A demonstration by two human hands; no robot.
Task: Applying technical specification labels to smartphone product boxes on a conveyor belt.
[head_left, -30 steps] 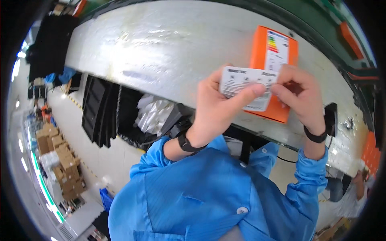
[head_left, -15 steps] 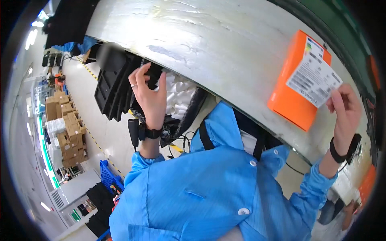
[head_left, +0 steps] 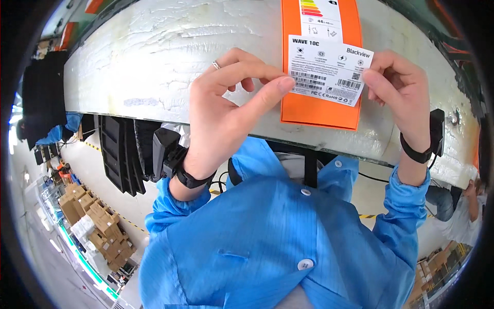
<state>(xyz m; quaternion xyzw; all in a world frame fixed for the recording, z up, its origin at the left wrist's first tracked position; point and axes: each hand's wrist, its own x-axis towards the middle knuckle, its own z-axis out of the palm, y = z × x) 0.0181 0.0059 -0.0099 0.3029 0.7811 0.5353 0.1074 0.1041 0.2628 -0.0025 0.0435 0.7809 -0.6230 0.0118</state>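
Note:
A white printed label [head_left: 329, 69] is stretched between my two hands, over a flat orange box [head_left: 320, 112]. My left hand [head_left: 231, 95] pinches the label's left edge between thumb and forefinger. At the label's right edge, the thumb and fingers of my right hand [head_left: 401, 90] close on it. Another white label with a coloured scale [head_left: 320, 20] lies on the upper part of the box. Whether the held label touches the box beneath it, I cannot tell.
The box rests on a pale, worn workbench [head_left: 154, 67] with its near edge in front of me. Black trays [head_left: 121, 154] stand below the bench at the left. Cardboard boxes [head_left: 105, 226] are piled on the floor farther left. Another person [head_left: 463, 211] is at the far right.
My left hand has come from beside the bench edge to the label and taken its left edge. The view has turned, so the box now appears upright near the middle.

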